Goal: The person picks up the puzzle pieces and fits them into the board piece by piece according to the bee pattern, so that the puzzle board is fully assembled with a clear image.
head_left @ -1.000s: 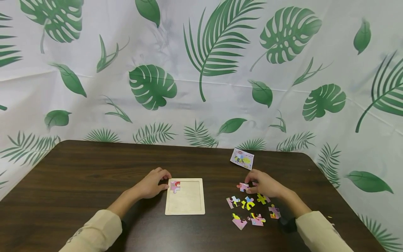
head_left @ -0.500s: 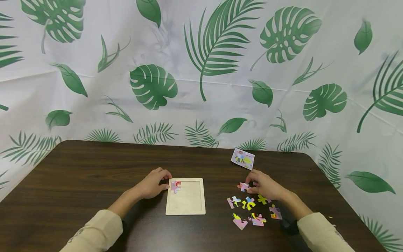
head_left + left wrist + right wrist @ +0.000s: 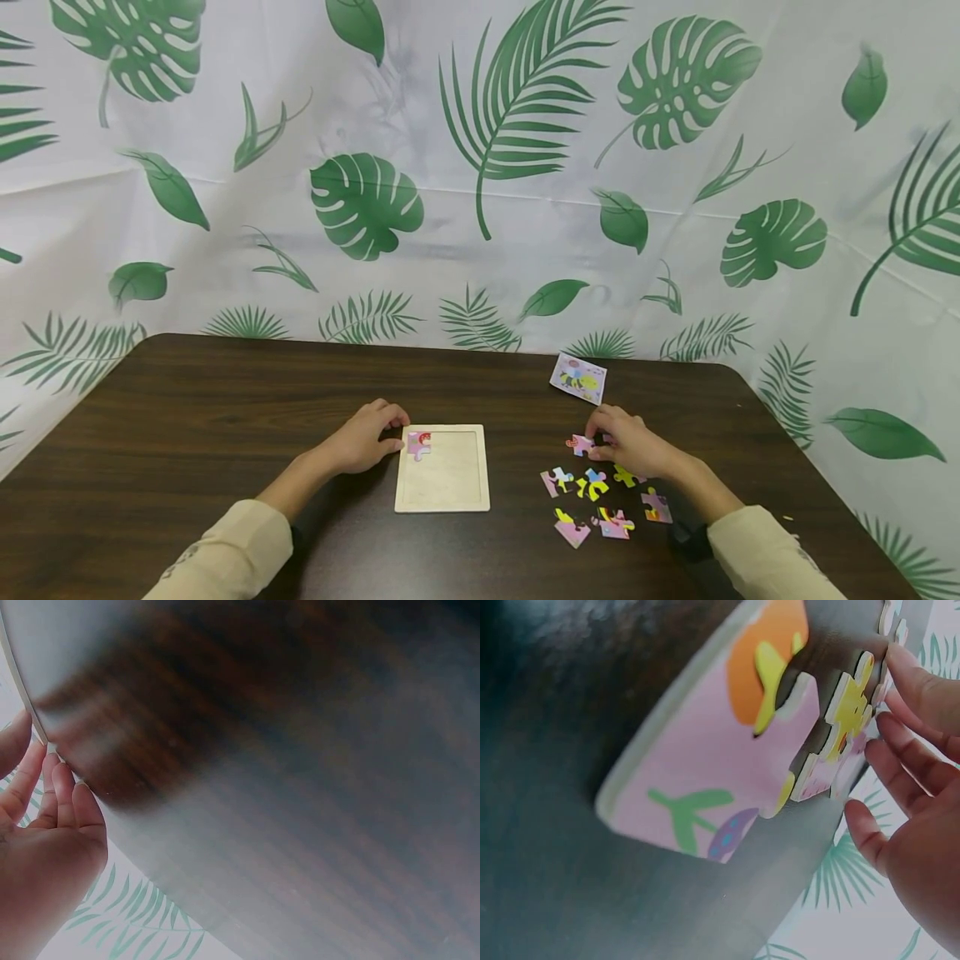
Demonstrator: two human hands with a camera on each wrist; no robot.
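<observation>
A square wooden puzzle tray (image 3: 442, 492) lies on the dark table, with one pink and red puzzle piece (image 3: 418, 445) set in its upper left corner. At that corner, my left hand (image 3: 363, 437) holds the tray's edge between thumb and index finger; the left wrist view shows the tray's rim (image 3: 22, 694) by the fingertips. On the right, my right hand (image 3: 633, 442) pinches a pink piece with a red mark (image 3: 579, 445), low over the table. Its other fingers partly cover another pink piece behind it.
Several loose pieces lie nearer the table's front, among them a yellow and pink corner piece (image 3: 572, 529) and a pink and orange piece (image 3: 682, 742). A bee picture card (image 3: 578, 378) lies at the back right. Behind the table (image 3: 225, 392) hangs a leaf-print cloth (image 3: 540, 250).
Both hands stay almost where they were. The right fingers shift very slightly around the pink piece; the tray and loose pieces stay in place.
</observation>
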